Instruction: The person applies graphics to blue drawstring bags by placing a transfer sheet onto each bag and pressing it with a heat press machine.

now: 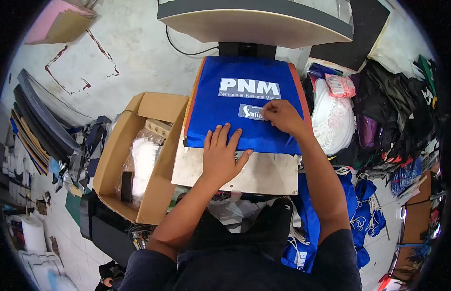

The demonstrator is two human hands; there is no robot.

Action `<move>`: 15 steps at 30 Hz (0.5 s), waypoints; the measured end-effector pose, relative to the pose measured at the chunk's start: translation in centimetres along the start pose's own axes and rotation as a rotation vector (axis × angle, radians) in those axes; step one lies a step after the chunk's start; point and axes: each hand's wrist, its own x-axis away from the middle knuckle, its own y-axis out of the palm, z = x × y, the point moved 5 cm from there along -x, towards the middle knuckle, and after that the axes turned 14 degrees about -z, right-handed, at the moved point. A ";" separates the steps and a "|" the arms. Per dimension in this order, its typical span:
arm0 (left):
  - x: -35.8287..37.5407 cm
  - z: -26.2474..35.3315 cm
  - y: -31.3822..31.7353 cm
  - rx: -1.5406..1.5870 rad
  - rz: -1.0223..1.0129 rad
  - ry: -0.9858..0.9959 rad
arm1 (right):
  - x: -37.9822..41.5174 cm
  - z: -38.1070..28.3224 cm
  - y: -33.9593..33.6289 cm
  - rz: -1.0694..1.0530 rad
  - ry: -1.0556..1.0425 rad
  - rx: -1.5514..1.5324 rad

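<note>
A blue fabric piece (206, 106) with orange side edges lies flat on a pale board (264, 174). Printed across its upper part is a white PNM label (249, 88) on a clear film. Below that sits a smaller film with white lettering (249, 111). My left hand (223, 153) rests on the lower left of the fabric, fingers spread, holding nothing. Thumb and fingers of my right hand (281, 116) are pinched together at the right end of the smaller film, covering part of its lettering.
A large grey-edged machine top (254, 22) overhangs behind the board. An open cardboard box (155, 199) with white items stands at the left. To the right are white embroidered pieces (332, 121) and dark garments (395, 97). Blue bags with cords (363, 213) lie lower right.
</note>
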 end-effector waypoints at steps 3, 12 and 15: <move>-0.2 0.1 -0.1 0.003 -0.003 -0.012 | 0.0 0.0 0.0 0.033 0.037 0.105; -0.8 -0.5 -0.6 0.040 0.035 -0.015 | 1.4 -1.4 1.2 -0.030 0.008 0.210; -0.9 -0.6 -0.7 0.033 0.027 -0.005 | 1.7 -1.9 1.2 -0.027 0.014 0.279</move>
